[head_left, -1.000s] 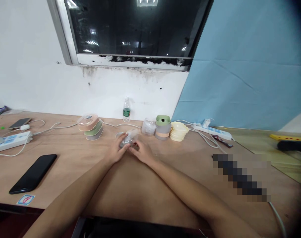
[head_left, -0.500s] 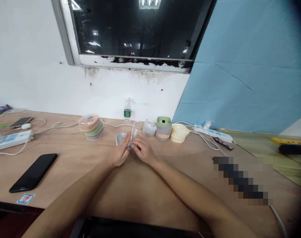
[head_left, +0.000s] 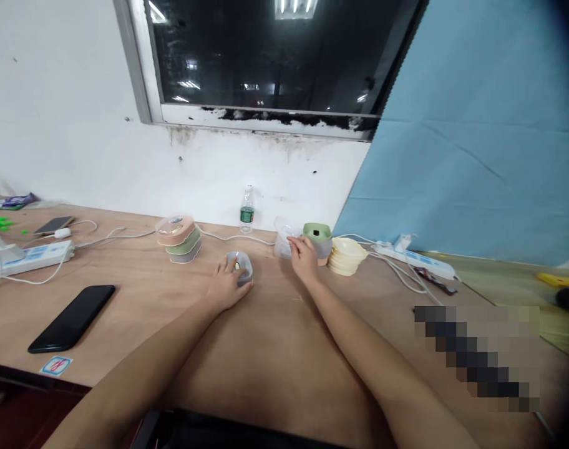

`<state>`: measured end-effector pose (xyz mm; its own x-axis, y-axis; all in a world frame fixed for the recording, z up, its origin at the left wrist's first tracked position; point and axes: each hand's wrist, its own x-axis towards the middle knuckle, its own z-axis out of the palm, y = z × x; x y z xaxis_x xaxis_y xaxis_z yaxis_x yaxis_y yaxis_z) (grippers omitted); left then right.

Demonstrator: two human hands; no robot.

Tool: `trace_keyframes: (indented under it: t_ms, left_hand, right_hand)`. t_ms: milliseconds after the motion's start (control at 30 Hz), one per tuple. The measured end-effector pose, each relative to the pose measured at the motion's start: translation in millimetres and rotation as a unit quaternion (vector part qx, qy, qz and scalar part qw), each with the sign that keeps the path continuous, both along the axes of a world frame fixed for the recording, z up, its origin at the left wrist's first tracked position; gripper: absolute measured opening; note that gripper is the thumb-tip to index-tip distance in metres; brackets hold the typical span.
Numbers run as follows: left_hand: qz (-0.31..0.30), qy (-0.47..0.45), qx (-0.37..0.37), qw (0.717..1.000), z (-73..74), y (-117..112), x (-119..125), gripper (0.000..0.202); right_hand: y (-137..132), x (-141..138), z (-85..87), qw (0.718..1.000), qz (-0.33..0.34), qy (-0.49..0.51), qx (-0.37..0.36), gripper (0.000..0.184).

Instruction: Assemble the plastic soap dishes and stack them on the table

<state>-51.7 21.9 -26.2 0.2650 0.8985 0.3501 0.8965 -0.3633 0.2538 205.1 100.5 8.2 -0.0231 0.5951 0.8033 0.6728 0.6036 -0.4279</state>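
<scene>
Left hand (head_left: pixel 225 285) spread over edge of grey bowl (head_left: pixel 248 268), right hand (head_left: pixel 305 259) at clear plastic (head_left: pixel 281 245), grip unclear, open tabletop (head_left: pixel 275 287) between.

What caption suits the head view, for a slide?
Left hand on a gray dish, right hand by clear plastic pieces, near a green-topped stack.

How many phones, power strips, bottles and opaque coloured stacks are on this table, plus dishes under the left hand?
Phones: 2, black phone and grey phone
Power strips: 2, left strip and right strip
Bottle: 1
Stacks: 3, pink-topped stack, green-topped stack, yellow stack
Grey dish under left hand: 1
Total: 9
</scene>
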Motion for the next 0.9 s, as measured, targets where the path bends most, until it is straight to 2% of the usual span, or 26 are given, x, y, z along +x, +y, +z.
trace_keyframes:
  t_ms: [100,200,300,367,500,600,667,733,800,900]
  left_hand:
    - [0.015,-0.043,0.031,0.999,-7.4,4,-3,0.058]
    - [0.021,-0.094,0.053,0.994,-18.7,12,-10,0.060]
    - [0.004,-0.147,0.031,0.989,-28.0,21,-15,0.051]
    - [-0.008,-0.181,0.029,0.983,-28.3,23,-16,0.042]
    - [-0.019,-0.240,0.059,0.969,-11.3,15,-12,0.035]
    - [-0.053,-0.281,0.100,0.953,7.1,3,-8,0.037]
    - [-0.101,-0.293,0.121,0.943,15.6,-4,-7,0.036]
    - [-0.129,-0.298,0.125,0.938,19.6,-9,-6,0.035]
    - [-0.140,-0.296,0.119,0.937,20.0,-10,-6,0.036]
    - [-0.161,-0.288,0.105,0.938,18.0,-8,-7,0.038]
  right_hand:
    - [6,-2,-8.8,0.999,-0.028,0.020,-0.021,0.036]
    - [5,-4,-15.2,0.998,-0.028,0.024,-0.043,0.041]
    - [1,-4,-19.1,0.998,-0.019,0.008,-0.057,0.042]
    - [-4,-4,-19.9,0.999,-0.019,0.000,-0.050,0.043]
    - [-21,-12,-19.3,0.999,0.008,-0.010,-0.039,0.037]
    - [-40,-28,-21.9,0.989,0.079,-0.033,-0.122,0.032]
    - [-52,-43,-24.8,0.968,0.147,-0.020,-0.201,0.036]
    - [-62,-57,-27.0,0.942,0.212,0.035,-0.259,0.042]
    - [-69,-69,-27.4,0.916,0.260,0.109,-0.285,0.042]
    - [-77,-80,-25.6,0.890,0.294,0.187,-0.295,0.041]
